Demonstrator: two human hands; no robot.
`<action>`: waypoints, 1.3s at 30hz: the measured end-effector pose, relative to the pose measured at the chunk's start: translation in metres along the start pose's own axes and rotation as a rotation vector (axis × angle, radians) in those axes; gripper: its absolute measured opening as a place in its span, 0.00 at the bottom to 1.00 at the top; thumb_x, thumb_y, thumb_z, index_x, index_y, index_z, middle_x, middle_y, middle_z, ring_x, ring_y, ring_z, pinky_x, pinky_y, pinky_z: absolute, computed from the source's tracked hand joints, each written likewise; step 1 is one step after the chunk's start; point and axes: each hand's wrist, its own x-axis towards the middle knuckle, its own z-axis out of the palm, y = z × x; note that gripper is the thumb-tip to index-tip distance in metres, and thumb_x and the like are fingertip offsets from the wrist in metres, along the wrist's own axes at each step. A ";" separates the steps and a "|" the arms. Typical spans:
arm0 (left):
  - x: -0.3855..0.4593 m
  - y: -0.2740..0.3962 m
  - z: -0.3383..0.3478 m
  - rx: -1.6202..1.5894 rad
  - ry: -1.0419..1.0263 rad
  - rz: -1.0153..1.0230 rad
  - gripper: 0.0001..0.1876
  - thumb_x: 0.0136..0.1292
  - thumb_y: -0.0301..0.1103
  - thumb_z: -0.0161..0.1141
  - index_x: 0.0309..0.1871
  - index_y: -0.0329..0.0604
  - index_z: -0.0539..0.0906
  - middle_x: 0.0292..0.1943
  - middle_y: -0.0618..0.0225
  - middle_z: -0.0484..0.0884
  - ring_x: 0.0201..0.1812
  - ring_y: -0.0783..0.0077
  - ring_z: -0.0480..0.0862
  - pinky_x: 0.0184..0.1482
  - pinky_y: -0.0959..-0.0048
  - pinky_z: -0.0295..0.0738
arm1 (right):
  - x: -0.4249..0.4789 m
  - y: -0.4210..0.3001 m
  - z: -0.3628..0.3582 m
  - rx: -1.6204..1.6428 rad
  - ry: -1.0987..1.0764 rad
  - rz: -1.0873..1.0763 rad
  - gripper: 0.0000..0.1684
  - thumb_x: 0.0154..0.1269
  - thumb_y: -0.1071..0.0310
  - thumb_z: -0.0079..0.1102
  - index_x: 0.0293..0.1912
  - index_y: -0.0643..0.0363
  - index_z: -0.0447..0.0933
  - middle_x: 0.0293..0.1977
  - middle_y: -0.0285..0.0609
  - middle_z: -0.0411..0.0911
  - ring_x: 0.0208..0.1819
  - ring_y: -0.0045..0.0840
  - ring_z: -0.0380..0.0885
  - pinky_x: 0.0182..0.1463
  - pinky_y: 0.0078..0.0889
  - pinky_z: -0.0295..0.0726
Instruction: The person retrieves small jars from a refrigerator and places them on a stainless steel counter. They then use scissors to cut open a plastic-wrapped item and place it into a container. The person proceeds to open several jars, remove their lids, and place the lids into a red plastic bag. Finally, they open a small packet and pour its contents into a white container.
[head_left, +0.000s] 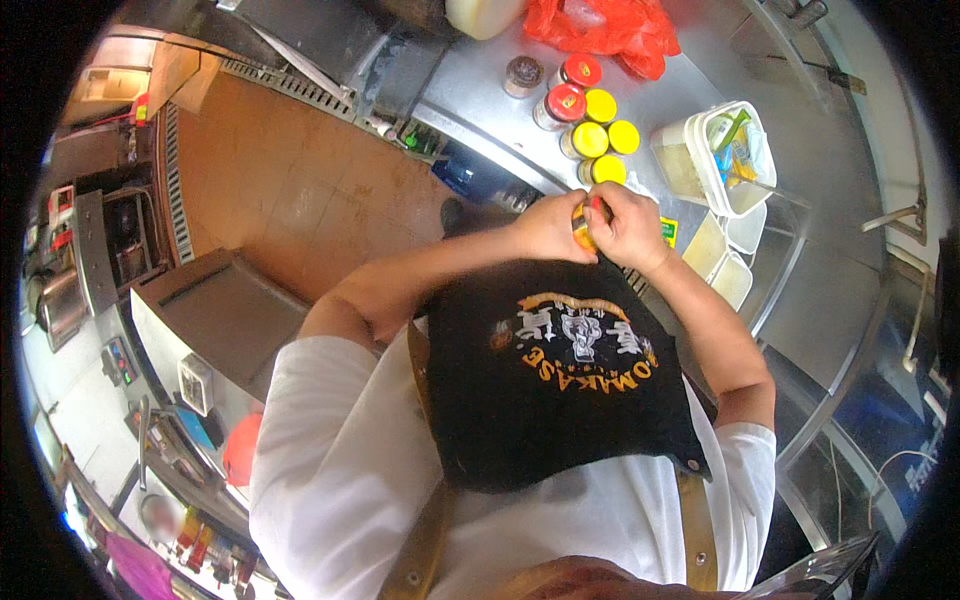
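Both of my hands are together at the near edge of a stainless steel counter (480, 97), just in front of my black apron (555, 420). My left hand (555, 225) is wrapped around a small jar (582, 229) with yellowish contents. My right hand (628, 225) grips its upper part from the other side; a bit of red shows between the fingers, and the lid is mostly hidden. Beyond my hands stand several jars with yellow lids (590, 139), two with red lids (565, 102) and one dark-topped jar (524, 76).
A white plastic tub (712, 161) holding packets stands right of the jars, with more pale containers (731, 279) nearer me. A red plastic bag (607, 34) lies at the back. Left is a brown tiled floor (300, 165) with a floor drain grate (289, 81).
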 end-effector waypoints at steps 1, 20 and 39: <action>0.002 -0.001 -0.001 0.012 -0.004 0.039 0.42 0.43 0.43 0.82 0.59 0.34 0.74 0.48 0.53 0.86 0.50 0.59 0.87 0.53 0.65 0.81 | -0.001 0.002 0.000 0.026 -0.017 -0.031 0.11 0.61 0.57 0.62 0.36 0.54 0.78 0.29 0.46 0.81 0.31 0.48 0.82 0.34 0.47 0.82; 0.041 -0.064 -0.103 0.128 0.988 0.062 0.41 0.43 0.35 0.83 0.62 0.37 0.74 0.55 0.54 0.78 0.58 0.52 0.77 0.64 0.58 0.71 | 0.197 0.045 -0.033 0.568 0.086 0.138 0.29 0.74 0.60 0.55 0.68 0.63 0.70 0.54 0.45 0.81 0.52 0.29 0.80 0.57 0.34 0.78; 0.113 -0.178 -0.170 0.055 1.078 -0.152 0.46 0.51 0.27 0.76 0.72 0.28 0.62 0.66 0.45 0.71 0.67 0.50 0.73 0.71 0.62 0.67 | 0.374 0.174 0.023 0.578 -0.110 0.696 0.30 0.69 0.52 0.58 0.63 0.60 0.76 0.43 0.45 0.84 0.48 0.29 0.82 0.48 0.29 0.81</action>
